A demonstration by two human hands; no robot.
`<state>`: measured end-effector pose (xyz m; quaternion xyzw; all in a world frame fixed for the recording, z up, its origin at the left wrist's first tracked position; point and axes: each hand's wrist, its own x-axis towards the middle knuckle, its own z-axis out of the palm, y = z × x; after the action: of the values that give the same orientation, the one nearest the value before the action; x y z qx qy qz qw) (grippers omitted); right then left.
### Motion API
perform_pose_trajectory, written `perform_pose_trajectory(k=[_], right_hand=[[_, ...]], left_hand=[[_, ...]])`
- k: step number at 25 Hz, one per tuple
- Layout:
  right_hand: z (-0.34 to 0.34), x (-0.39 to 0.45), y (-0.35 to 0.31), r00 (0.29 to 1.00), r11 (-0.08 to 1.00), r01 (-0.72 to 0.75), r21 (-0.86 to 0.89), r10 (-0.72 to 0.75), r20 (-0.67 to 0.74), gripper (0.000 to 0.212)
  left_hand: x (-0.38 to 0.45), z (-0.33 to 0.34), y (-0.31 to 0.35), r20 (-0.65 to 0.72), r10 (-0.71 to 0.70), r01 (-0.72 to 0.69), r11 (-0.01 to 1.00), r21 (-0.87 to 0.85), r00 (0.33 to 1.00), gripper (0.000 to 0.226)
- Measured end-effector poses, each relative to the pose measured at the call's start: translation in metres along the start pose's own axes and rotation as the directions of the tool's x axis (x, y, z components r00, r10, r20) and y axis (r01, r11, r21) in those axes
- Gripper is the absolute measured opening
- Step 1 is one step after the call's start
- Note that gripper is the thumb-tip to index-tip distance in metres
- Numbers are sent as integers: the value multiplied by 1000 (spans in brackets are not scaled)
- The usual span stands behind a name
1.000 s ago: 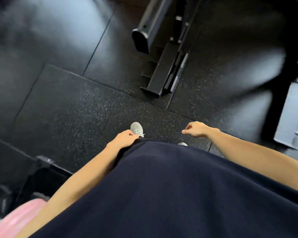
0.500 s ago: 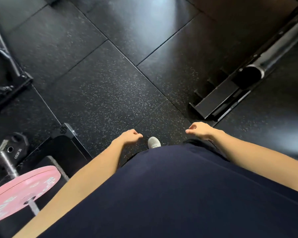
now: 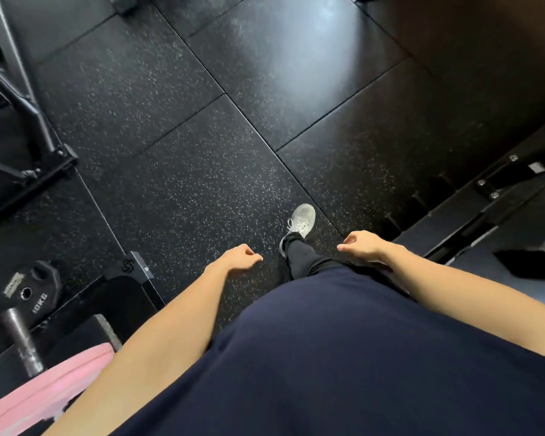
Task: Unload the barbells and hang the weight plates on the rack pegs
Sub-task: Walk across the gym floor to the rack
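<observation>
i'm looking down over a dark rubber floor [image 3: 202, 171], speckled tiles with seams running diagonally, and most of the lower view is taken up by the person's navy shirt [image 3: 343, 357]. a black frame [image 3: 22, 121] of angled tubes stands at the far left, and a low black steel base [image 3: 472, 215] runs along the right edge. the work itself sits at the lower left: a pink plate [image 3: 48, 394] is still on the barbell [image 3: 21, 338], whose bare grey sleeve end sticks up and away from the plate toward the top of the view, so i judge the bar's long axis runs roughly bottom to top along the left edge, well off to the person's left. a small black plate [image 3: 29, 294] marked 10kg lies flat on the floor just beyond the sleeve tip, beside a black padded block [image 3: 123, 297]. one grey shoe [image 3: 301, 220] is stepped forward on the tiles. the left hand [image 3: 238, 258] hangs loosely curled with nothing in it, and the right hand [image 3: 361, 245] is the same, the two apart on either side of the body. the left hand is the nearer one to the bar, though still clear of it, so i'd expect a turn to the left before any plate can be slid off the end. i can't see rack pegs from here.
</observation>
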<state>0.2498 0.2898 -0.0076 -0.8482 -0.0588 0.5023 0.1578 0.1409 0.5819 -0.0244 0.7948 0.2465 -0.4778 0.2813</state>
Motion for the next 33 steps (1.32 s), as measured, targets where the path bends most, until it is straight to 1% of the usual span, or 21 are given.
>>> perform_pose_trajectory(k=[2,4,6,8,10,12,15,21,23,25,28,31,33], right_hand=[[-32,33,-19,1000,1000,9,18,-9,0,46],[-74,61,-43,1000,999,-2,34,2,8,45],[-116,87,-70,1000,998,8,63,-9,11,49],[-160,112,-93,1000,998,29,60,-29,-9,48],[-194,130,-113,999,998,34,58,-34,0,46],[-231,159,-137,999,996,43,76,-43,-2,46],[-284,208,-172,999,998,36,53,-38,20,47],[-402,307,-260,998,987,6,163,3,-55,48],[-450,332,-293,994,981,16,193,5,-107,44],[-495,354,-312,986,969,6,249,37,-165,40],[-549,382,-326,979,950,-26,310,88,-187,39],[-589,407,-327,977,942,-44,333,110,-182,40],[-627,435,-322,973,926,-60,373,137,-184,40]], left_hand=[[23,-44,10,-9,-28,28,1000,0,1000,48],[39,-98,28,-16,-40,40,999,-7,999,46],[55,-153,49,-37,-33,33,999,-22,999,44],[77,-200,66,-86,-14,9,998,-66,996,40],[95,-235,81,-125,-2,-16,990,-142,992,42],[118,-274,100,-165,-25,-12,976,-216,986,46],[157,-337,128,-147,-27,-9,972,-237,989,34],[253,-502,184,-92,50,-56,996,-74,995,35],[276,-564,212,-76,82,-83,996,-10,994,37],[300,-621,247,-71,125,-119,990,80,990,41],[331,-689,300,-50,176,-165,971,175,983,43],[358,-733,341,-47,230,-218,959,182,972,40],[387,-767,385,-36,261,-247,942,227,965,40]])
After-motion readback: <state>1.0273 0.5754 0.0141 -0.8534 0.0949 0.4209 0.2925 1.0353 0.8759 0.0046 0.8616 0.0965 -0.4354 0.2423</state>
